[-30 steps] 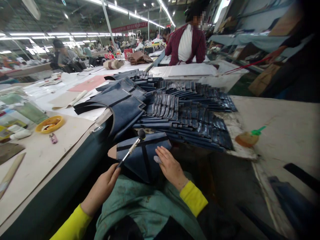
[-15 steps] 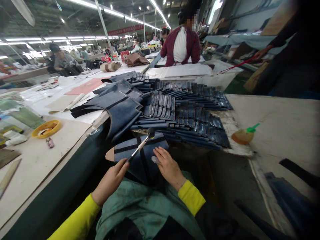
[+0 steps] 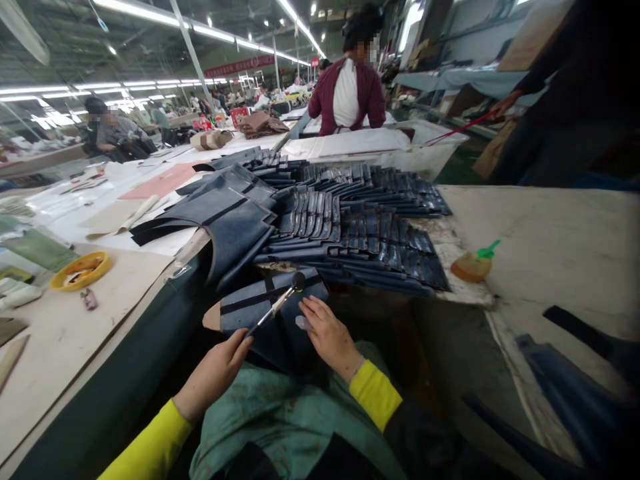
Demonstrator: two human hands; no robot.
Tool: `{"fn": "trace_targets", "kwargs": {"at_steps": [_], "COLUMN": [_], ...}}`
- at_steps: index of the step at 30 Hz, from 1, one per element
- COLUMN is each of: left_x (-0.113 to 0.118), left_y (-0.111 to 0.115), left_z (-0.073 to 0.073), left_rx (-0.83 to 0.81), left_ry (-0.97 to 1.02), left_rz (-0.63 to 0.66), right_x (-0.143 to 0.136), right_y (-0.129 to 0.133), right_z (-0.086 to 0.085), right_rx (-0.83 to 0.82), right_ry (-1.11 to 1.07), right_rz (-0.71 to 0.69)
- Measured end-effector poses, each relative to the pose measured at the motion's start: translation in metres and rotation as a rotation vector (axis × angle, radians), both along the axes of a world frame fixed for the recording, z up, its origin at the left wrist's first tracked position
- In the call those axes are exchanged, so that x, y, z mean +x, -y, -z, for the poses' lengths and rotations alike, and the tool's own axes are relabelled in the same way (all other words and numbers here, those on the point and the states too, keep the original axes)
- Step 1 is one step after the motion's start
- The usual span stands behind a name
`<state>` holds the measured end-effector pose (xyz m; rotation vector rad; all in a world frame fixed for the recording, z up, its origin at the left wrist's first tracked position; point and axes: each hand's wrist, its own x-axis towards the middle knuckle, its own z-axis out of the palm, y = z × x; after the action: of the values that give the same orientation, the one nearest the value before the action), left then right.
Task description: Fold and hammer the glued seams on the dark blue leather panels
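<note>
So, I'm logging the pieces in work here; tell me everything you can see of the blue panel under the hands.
The blue panel looks like leather or similar sheet, with dark strips crossing on it and a tan tip at its left end. It lies by the lap, in front of the piled blue pieces. The right hand is at its right side; the left hand holds a round-headed tool over it. Whether that touches is unclear.

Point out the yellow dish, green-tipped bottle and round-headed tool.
Yellow dish (image 3: 99, 274): head view, on its near rim.
Green-tipped bottle (image 3: 470, 268): head view, on its amber body.
Round-headed tool (image 3: 299, 281): head view, on its dark head.
</note>
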<state>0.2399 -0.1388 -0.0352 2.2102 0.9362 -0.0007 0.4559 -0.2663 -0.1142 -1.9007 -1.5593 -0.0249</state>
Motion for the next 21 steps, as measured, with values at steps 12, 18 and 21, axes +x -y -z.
{"fn": "trace_targets", "kwargs": {"at_steps": [12,18,21], "left_x": [0.04,0.048,0.05], "left_y": [-0.003,0.001,0.007], "left_z": [-0.008,-0.008,-0.011], "left_rx": [0.088,0.067,0.083], "left_ry": [0.121,0.048,0.102], "left_rz": [0.016,0.101,0.11], "right_x": [0.002,0.002,0.001], "right_y": [0.001,-0.001,-0.001], "right_z": [0.004,0.002,0.002], "right_rx": [0.008,0.006,0.014], "right_ry": [0.003,-0.004,-0.002], "right_rz": [0.0,-0.005,0.0]}}
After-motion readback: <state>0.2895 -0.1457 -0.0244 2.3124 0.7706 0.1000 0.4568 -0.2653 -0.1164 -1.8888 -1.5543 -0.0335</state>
